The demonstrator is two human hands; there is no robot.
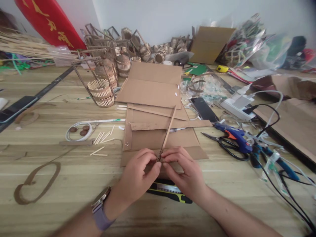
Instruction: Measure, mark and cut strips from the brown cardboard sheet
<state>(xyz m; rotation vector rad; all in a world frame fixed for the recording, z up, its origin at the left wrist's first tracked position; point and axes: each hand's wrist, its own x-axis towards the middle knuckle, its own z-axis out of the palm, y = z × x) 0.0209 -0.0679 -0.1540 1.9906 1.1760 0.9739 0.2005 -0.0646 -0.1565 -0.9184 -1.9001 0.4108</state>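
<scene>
I have the bare left hand [141, 172] and bare right hand [185, 171] pinched on the near end of a narrow, straight brown corrugated-cardboard strip [169, 130], which slants away over flat brown cardboard sheets [148, 141]. I judge it light, dry and fairly stiff lengthwise but easily creased, so I'd set each grip lightly on its edges.

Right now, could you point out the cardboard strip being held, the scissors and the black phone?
Cardboard strip [168, 133], head view: midway along its bare length.
Scissors [220, 139], head view: near where blades meet handles.
Black phone [203, 109], head view: middle of its upper face.
</scene>
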